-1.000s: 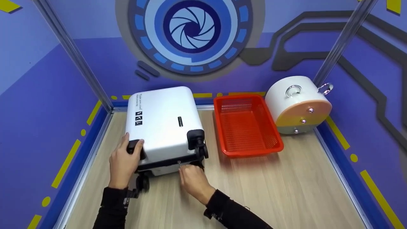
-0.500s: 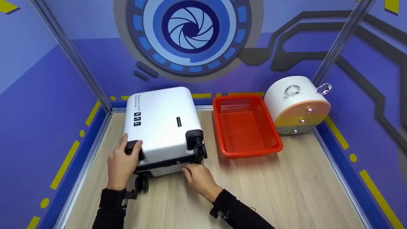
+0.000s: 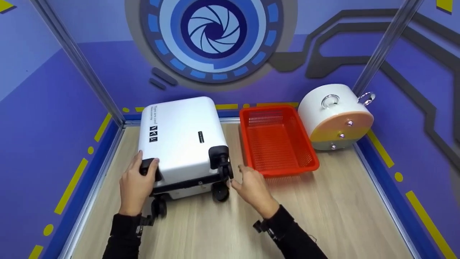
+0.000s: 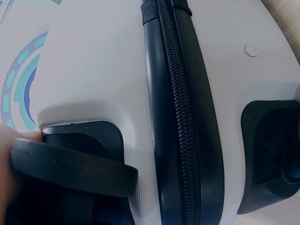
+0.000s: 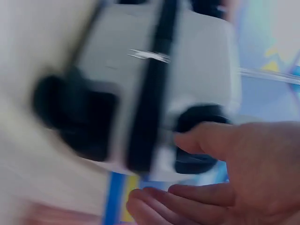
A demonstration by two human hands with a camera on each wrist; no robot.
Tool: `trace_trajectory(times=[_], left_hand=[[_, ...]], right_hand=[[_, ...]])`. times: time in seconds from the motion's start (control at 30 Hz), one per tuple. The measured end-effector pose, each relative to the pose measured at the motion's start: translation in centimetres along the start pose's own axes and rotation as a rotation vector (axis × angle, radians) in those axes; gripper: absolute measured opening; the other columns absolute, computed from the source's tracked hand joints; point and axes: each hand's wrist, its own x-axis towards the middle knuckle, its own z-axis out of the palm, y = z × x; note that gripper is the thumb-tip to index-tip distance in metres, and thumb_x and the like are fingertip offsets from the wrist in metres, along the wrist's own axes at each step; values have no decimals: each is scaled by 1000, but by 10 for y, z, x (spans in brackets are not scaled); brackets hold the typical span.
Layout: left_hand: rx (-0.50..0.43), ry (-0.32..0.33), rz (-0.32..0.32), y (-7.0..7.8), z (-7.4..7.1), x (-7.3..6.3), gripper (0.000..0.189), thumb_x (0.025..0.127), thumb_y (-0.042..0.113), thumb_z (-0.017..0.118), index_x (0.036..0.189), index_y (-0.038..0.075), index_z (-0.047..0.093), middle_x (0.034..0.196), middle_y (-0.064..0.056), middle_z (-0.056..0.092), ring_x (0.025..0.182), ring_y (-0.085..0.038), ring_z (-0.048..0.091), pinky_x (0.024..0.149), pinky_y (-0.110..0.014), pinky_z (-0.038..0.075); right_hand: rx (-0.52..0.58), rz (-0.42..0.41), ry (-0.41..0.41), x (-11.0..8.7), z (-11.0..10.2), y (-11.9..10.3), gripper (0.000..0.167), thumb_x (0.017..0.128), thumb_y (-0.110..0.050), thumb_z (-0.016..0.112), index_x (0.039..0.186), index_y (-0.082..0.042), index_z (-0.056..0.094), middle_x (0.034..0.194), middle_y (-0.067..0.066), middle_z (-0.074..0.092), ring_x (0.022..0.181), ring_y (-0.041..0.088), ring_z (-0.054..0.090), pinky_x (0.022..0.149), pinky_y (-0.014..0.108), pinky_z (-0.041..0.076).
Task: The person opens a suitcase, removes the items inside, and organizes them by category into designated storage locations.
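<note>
A white hard-shell suitcase lies flat at the left of the table, its wheeled end toward me. My left hand holds its near left corner, thumb and fingers on either side of the black wheel there. A black zipper runs along the suitcase's edge, and a silver zipper pull shows on it in the blurred right wrist view. Away from the suitcase, my right hand hovers just right of the near right wheels. Its thumb and fingers are apart with nothing between them.
Right of the suitcase stands a red plastic basket with perforated sides. Behind it on the right is a white rounded case with a striped orange, yellow and grey front and ring handles. Purple panels enclose the table at the back and sides.
My right hand has slid rightward along the suitcase's zipper, then left it and moved off toward the basket. The left hand stays on the wheel corner.
</note>
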Motion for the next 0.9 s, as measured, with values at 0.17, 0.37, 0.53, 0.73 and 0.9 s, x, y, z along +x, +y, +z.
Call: trace_trajectory(times=[0.17, 0.37, 0.53, 0.73, 0.9], left_hand=[[1, -9, -3, 1, -1, 1, 84, 108, 61, 64, 170, 10, 41, 174, -24, 43, 156, -51, 46, 125, -67, 40], [0, -3, -2, 0, 0, 0, 82, 108, 60, 64, 170, 10, 42, 173, -24, 45, 155, -51, 48, 124, -66, 41], [-6, -6, 0, -2, 1, -1, 81, 109, 59, 63, 170, 10, 41, 173, -25, 45, 156, -51, 48, 125, -67, 40], [-4, -18, -3, 0, 2, -3, 79, 110, 57, 61, 172, 13, 40, 175, -24, 43, 156, -51, 47, 125, -67, 40], [18, -3, -4, 2, 3, -6, 76, 112, 55, 59, 172, 13, 40, 175, -25, 41, 156, -51, 47, 124, -69, 40]], right_hand=[[88, -104, 6, 19, -25, -19, 57, 103, -11, 61, 159, -1, 55, 166, 22, 55, 150, 42, 58, 123, 58, 48], [119, -244, -74, 47, -14, -33, 67, 112, -48, 62, 171, -23, 43, 185, 13, 24, 166, 39, 36, 131, 61, 38], [61, -256, -153, 56, 4, -33, 74, 107, -58, 66, 171, -30, 43, 187, 12, 17, 168, 48, 28, 127, 70, 39], [48, -252, -150, 58, 14, -26, 64, 110, -49, 65, 168, -28, 49, 185, 13, 22, 166, 52, 31, 127, 69, 40], [58, -249, -144, 59, 14, -26, 64, 109, -47, 68, 167, -27, 50, 185, 13, 24, 165, 48, 35, 130, 65, 37]])
